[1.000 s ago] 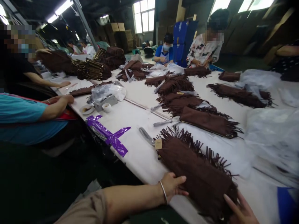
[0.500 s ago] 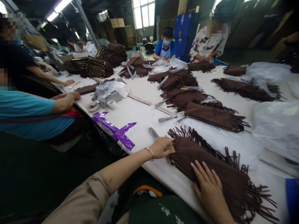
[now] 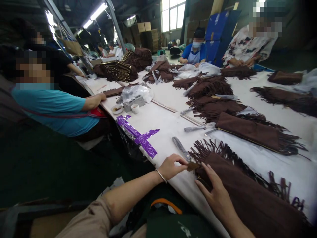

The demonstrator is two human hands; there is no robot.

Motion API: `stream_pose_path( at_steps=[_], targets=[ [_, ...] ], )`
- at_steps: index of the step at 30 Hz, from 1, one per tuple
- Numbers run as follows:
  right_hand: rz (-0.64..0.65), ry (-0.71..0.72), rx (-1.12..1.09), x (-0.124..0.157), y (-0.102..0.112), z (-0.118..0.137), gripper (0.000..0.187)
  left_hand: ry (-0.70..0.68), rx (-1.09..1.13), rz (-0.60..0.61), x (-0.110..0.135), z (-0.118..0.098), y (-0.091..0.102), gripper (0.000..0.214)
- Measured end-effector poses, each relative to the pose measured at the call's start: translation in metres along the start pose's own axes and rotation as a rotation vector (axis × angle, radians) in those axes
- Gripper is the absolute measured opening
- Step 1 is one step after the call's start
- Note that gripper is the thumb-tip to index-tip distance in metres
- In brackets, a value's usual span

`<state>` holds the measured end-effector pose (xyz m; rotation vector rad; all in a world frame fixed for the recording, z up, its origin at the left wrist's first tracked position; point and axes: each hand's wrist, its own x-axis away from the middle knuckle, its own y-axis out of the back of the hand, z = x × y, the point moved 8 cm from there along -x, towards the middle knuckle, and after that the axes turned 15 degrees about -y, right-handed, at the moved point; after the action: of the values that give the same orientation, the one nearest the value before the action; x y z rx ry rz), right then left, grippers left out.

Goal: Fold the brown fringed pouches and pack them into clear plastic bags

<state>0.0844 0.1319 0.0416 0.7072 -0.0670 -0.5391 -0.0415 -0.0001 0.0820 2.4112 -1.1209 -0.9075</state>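
Note:
A dark brown fringed pouch with a zipper along its near edge lies on the white table in front of me. My left hand pinches a small tan tag at the pouch's left corner. Close to that corner is my right hand, its thumb and fingers apart and the fingertips near the tag; whether they touch it I cannot tell. A grey wrapped strap extends from the corner over the tabletop.
Another fringed pouch lies just beyond, with several more stacked behind it. Purple tape marks the table's left edge. A small white cup stands near clear plastic. A person in a turquoise shirt sits at the left.
My right hand has moved from lying flat on the pouch to its left corner, near the tag. My left hand now lifts the tag between its fingertips. The view has swung left.

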Motion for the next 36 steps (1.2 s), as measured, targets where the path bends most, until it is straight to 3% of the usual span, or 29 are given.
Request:
stream_pose_path(
  at_steps=[3, 7, 12, 14, 16, 20, 23, 26, 28, 31, 34, 36],
  targets=[
    [0.105, -0.071, -0.158, -0.015, -0.010, 0.009, 0.052, -0.086, 0.054, -0.027, 0.014, -0.021, -0.007, 0.011],
    [0.176, -0.290, -0.319, -0.024, -0.002, -0.002, 0.047, 0.054, 0.079, -0.138, 0.000, -0.015, -0.012, 0.014],
    [0.193, -0.349, -0.392, -0.026, 0.024, 0.000, 0.038, -0.132, 0.155, 0.099, -0.047, -0.026, -0.030, 0.020],
    [0.109, -0.259, -0.318, -0.022, 0.034, 0.004, 0.029, -0.152, 0.126, 0.142, -0.060, -0.019, -0.033, 0.029],
    [0.077, -0.073, -0.190, -0.010, 0.030, 0.013, 0.019, -0.133, -0.036, 0.217, -0.066, -0.004, -0.040, 0.033],
    [0.112, 0.272, 0.092, 0.026, -0.010, 0.029, 0.022, -0.068, -0.363, 0.517, -0.064, 0.024, -0.076, 0.042],
    [0.162, 0.351, 0.191, 0.041, -0.032, 0.031, 0.027, -0.001, -0.318, 0.689, -0.063, 0.035, -0.096, 0.040],
    [0.211, 0.332, 0.174, 0.042, -0.033, 0.028, 0.029, 0.040, -0.210, 0.761, -0.071, 0.043, -0.098, 0.036],
    [0.234, 0.291, 0.098, 0.040, -0.028, 0.023, 0.032, 0.073, -0.165, 0.744, -0.080, 0.051, -0.091, 0.029],
    [0.199, 0.182, -0.097, 0.036, -0.014, 0.011, 0.028, 0.128, -0.144, 0.621, -0.094, 0.065, -0.074, 0.022],
    [-0.039, -0.101, -0.167, 0.028, 0.014, -0.020, 0.026, 0.150, -0.205, 0.426, -0.100, 0.071, -0.052, 0.022],
    [-0.205, -0.336, -0.083, 0.024, 0.035, -0.043, 0.046, 0.135, -0.266, 0.298, -0.094, 0.065, -0.035, 0.023]
  ],
)
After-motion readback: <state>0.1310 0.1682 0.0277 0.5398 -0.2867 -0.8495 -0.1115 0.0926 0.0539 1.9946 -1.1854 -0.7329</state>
